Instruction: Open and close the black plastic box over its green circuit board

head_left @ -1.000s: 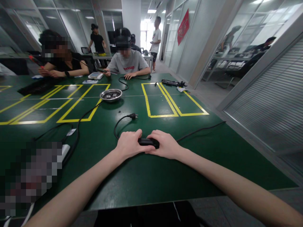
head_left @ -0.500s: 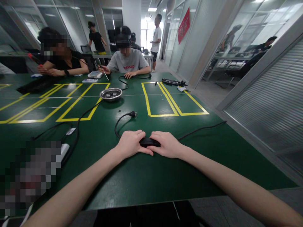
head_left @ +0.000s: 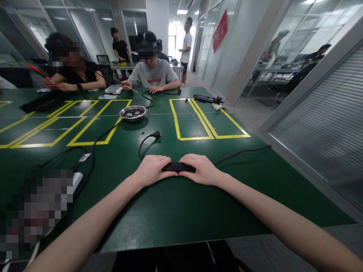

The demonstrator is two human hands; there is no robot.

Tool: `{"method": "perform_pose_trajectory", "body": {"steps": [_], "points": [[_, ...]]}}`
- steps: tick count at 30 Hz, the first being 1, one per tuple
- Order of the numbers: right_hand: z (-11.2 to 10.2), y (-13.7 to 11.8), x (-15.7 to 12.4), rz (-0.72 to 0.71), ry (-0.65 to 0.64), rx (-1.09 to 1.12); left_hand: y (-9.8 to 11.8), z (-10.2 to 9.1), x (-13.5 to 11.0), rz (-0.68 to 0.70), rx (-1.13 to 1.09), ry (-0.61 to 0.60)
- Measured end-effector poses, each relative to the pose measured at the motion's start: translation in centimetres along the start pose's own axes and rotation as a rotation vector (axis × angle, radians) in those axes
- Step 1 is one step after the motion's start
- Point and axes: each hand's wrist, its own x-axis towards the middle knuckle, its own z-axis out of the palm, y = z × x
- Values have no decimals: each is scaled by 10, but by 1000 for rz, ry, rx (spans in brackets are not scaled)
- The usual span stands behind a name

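A small black power adapter [head_left: 178, 167] lies on the green table [head_left: 176, 211] in front of me. My left hand [head_left: 151, 169] is closed over its left end and my right hand [head_left: 200, 168] is closed over its right end, so only the middle of the brick shows. From under my left hand a black cord curls away to a plug [head_left: 156, 134] lying loose on the table. Another black cable [head_left: 241, 153] runs from my right hand toward the table's right edge.
A metal bowl [head_left: 132, 112] with small parts sits mid-table among yellow tape rectangles [head_left: 198, 121]. A white power strip [head_left: 77, 178] and cables lie at the left. Two people sit at the far side, working with their own hands. A black tool [head_left: 207, 99] rests far right.
Both hands shifted slightly away from me with the adapter, and more of its black body now shows between them. The plug and cord loop slid a little farther away and to the left.
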Motion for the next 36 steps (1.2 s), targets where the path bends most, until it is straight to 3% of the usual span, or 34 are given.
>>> {"method": "perform_pose_trajectory", "body": {"steps": [6,17,26,32,36], "points": [[2,0,-1,3,61,10,1,-6,-2,-30,-17,28],[4,11,-2,-48,90,-16,7,1,-1,22,-94,134],[4,10,-1,-1,66,-51,10,3,-2,-36,-153,99],[4,13,-1,-42,69,-24,11,0,-3,-79,-206,25],[3,15,-2,-108,71,-3,11,-2,-4,-88,-225,49]]}}
